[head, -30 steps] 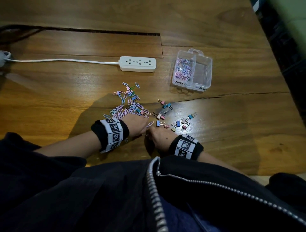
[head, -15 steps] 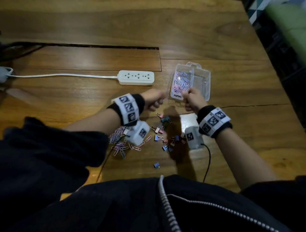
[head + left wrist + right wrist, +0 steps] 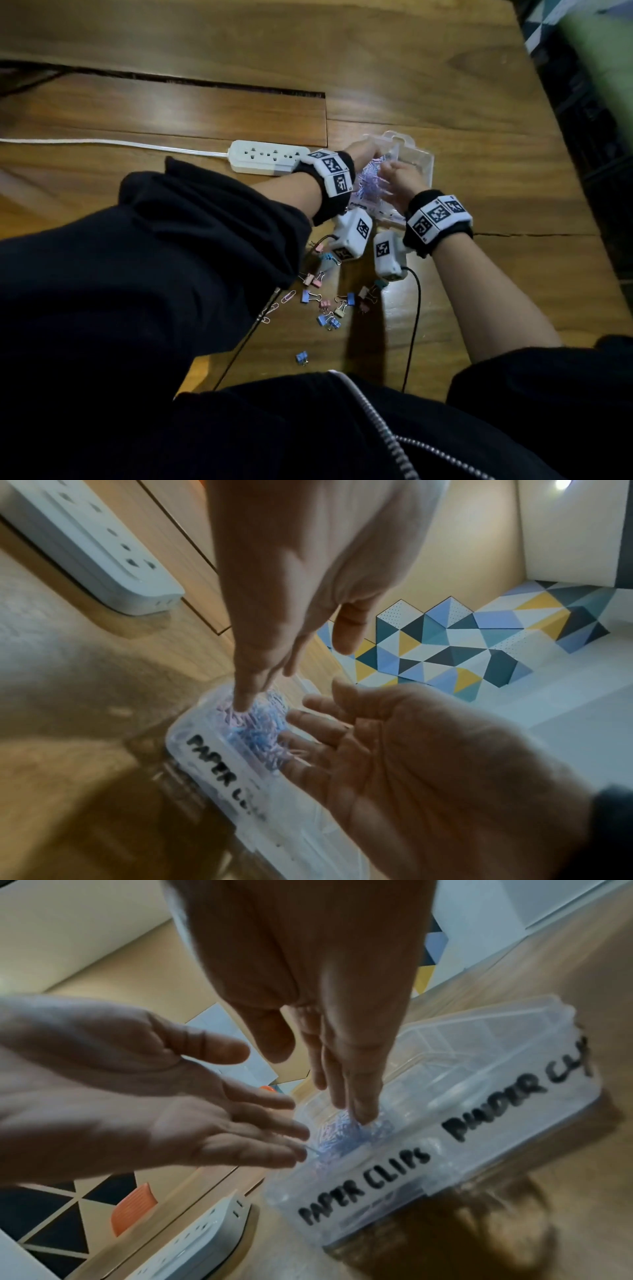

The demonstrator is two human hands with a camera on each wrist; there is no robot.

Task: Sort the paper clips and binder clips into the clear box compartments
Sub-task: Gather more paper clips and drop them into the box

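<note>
The clear box stands at the far middle of the wooden table. Its left compartment, marked "PAPER CLIPS", holds a heap of pastel paper clips. The right compartment, marked for binder clips, looks bare. My left hand and right hand are both over the paper-clip compartment with straight fingers. The right fingertips and the left fingertips touch the heap. Neither hand holds anything. Several binder clips lie on the table nearer to me. A few loose paper clips show beside my left sleeve.
A white power strip with its cable lies just left of the box. One blue binder clip sits apart near the table's front edge. My dark left sleeve covers the table's left part. The table's right edge drops to a dark floor.
Both hands moved from the clips near the table's front up to the box. They were curled half a second ago and now stand spread over the paper-clip compartment.
</note>
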